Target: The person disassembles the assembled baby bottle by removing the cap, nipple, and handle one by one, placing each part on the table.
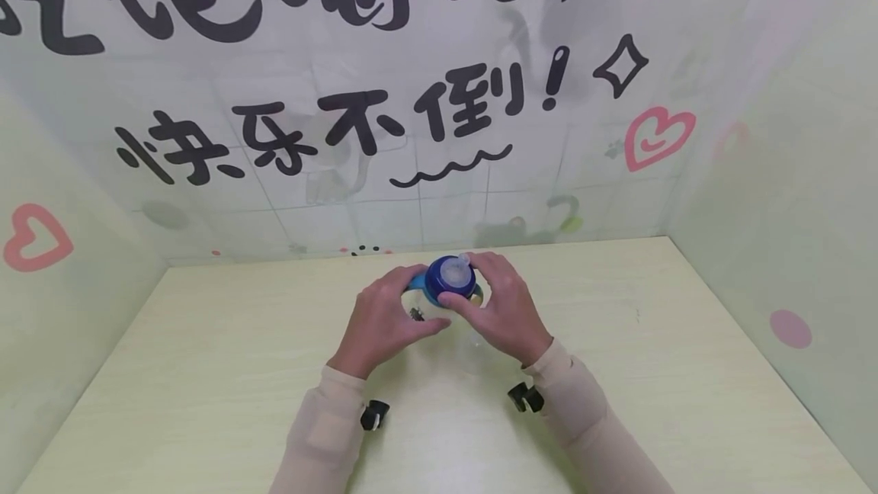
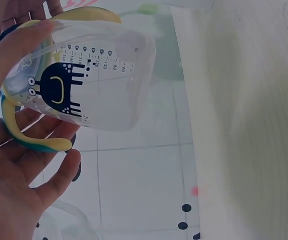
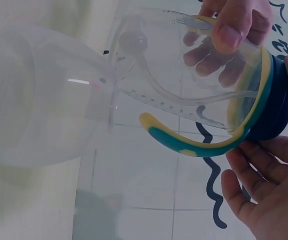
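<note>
Both hands hold a clear baby bottle (image 1: 420,303) off the table, its base toward the tabletop. It has a dark blue collar (image 3: 276,102), a clear teat (image 1: 456,274) and yellow-and-teal handles (image 3: 194,145). Inside runs a straw with a weighted end; the side bears a dark cartoon print (image 2: 58,90) and volume marks. My left hand (image 1: 384,319) grips the body, thumb across the front and fingers behind it. On the other side, my right hand (image 1: 504,311) holds the collar between thumb and fingers. A translucent domed cap (image 3: 43,100) stands below the bottle.
The pale wooden table (image 1: 226,372) is bounded by a printed back wall (image 1: 343,212) close behind the hands, and by side walls left and right (image 1: 775,212). Black wrist mounts (image 1: 526,398) stick out from both sleeves.
</note>
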Action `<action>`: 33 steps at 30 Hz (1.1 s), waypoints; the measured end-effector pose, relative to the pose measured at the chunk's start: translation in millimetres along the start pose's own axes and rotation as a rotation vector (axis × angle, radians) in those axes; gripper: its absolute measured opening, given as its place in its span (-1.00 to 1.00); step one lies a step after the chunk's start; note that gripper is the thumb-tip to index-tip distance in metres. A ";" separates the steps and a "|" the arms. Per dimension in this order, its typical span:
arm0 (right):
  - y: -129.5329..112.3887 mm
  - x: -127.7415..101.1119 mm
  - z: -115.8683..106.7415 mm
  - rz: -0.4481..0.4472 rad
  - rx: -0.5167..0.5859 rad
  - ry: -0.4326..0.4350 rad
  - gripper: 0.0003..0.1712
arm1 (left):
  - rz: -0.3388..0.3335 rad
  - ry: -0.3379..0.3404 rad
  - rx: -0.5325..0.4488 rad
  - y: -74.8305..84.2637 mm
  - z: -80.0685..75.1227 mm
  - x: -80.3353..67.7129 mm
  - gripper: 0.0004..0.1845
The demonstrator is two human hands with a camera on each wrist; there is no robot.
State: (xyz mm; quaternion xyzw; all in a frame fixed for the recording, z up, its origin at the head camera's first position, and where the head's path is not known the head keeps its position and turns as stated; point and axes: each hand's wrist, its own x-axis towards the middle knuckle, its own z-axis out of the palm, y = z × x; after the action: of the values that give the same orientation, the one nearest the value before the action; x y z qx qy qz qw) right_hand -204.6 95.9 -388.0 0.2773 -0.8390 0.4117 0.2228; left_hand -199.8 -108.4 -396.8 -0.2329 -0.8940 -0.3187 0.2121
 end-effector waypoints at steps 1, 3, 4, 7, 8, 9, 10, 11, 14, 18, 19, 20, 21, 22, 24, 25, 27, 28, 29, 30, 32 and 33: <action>-0.2 0.1 -0.2 -0.002 0.004 -0.005 -0.44 | 0.003 -0.001 0.001 0.0 -0.3 0.0 -0.22; -0.1 0.3 -0.7 -0.003 0.009 -0.018 -0.43 | 0.006 -0.004 0.004 -0.1 -0.9 -0.2 -0.22; -0.1 0.3 -1.3 -0.008 0.013 -0.027 -0.43 | 0.007 -0.005 0.002 -0.1 -1.5 -0.5 -0.22; 0.3 0.8 -4.3 -0.040 0.037 -0.067 -0.41 | 0.010 -0.018 -0.004 -1.3 -2.4 -1.1 -0.21; 0.5 1.1 -5.8 -0.054 0.053 -0.083 -0.41 | 0.011 -0.023 -0.009 -1.8 -2.7 -1.3 -0.20; 1.0 1.3 -7.4 -0.066 0.075 -0.101 -0.40 | 0.013 -0.029 -0.015 -2.3 -2.9 -1.3 -0.19; 1.5 1.5 -8.9 -0.077 0.098 -0.120 -0.39 | 0.015 -0.032 -0.021 -2.8 -3.3 -1.5 -0.19; 2.0 1.8 -10.4 -0.084 0.124 -0.141 -0.38 | 0.017 -0.035 -0.027 -3.3 -3.5 -1.5 -0.19; 3.8 2.1 -13.8 -0.081 0.194 -0.199 -0.36 | 0.023 -0.037 -0.041 -3.9 -4.7 -1.7 -0.18; 5.6 1.7 -15.3 -0.067 0.240 -0.239 -0.35 | 0.028 -0.037 -0.044 -4.0 -5.9 -2.3 -0.18; 5.9 1.6 -15.3 -0.064 0.247 -0.242 -0.35 | 0.030 -0.038 -0.043 -3.9 -6.1 -2.3 -0.18; 6.3 1.5 -15.1 -0.062 0.244 -0.241 -0.35 | 0.031 -0.037 -0.042 -3.8 -6.2 -2.3 -0.18; 6.4 1.4 -15.0 -0.058 0.241 -0.237 -0.34 | 0.032 -0.037 -0.040 -3.8 -6.3 -2.3 -0.18; 6.3 1.4 -14.9 -0.052 0.235 -0.233 -0.33 | 0.031 -0.038 -0.037 -3.6 -6.3 -2.2 -0.18; 5.3 1.0 -14.4 -0.015 0.197 -0.207 -0.29 | 0.029 -0.037 -0.030 -3.6 -6.2 -2.1 -0.19; 4.4 0.9 -14.0 0.014 0.166 -0.182 -0.29 | 0.028 -0.035 -0.024 -3.5 -6.2 -2.1 -0.19; 2.3 0.7 -13.7 0.086 0.113 -0.119 -0.32 | 0.024 -0.028 -0.010 -3.4 -6.1 -2.1 -0.19; 1.2 0.7 -13.6 0.126 0.091 -0.086 -0.33 | 0.022 -0.025 -0.001 -3.4 -6.0 -2.0 -0.19; 0.6 0.6 -13.2 0.167 0.069 -0.052 -0.35 | 0.021 -0.021 0.007 -3.4 -5.9 -1.9 -0.19; -0.3 0.5 -13.0 0.202 0.053 -0.021 -0.38 | 0.020 -0.018 0.016 -3.4 -5.8 -1.8 -0.19; -1.6 0.6 -12.2 0.245 0.050 0.019 -0.43 | 0.019 -0.015 0.030 -3.4 -5.5 -1.7 -0.19; -2.3 0.5 -11.4 0.257 0.044 0.028 -0.44 | 0.019 -0.015 0.036 -3.5 -5.3 -1.7 -0.19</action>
State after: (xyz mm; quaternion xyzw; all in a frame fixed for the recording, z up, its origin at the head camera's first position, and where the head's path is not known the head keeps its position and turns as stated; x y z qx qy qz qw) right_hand -201.8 103.9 -380.0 0.1665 -0.8552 0.4590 0.1740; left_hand -199.1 -114.8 -395.5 -0.2398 -0.8989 -0.2988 0.2127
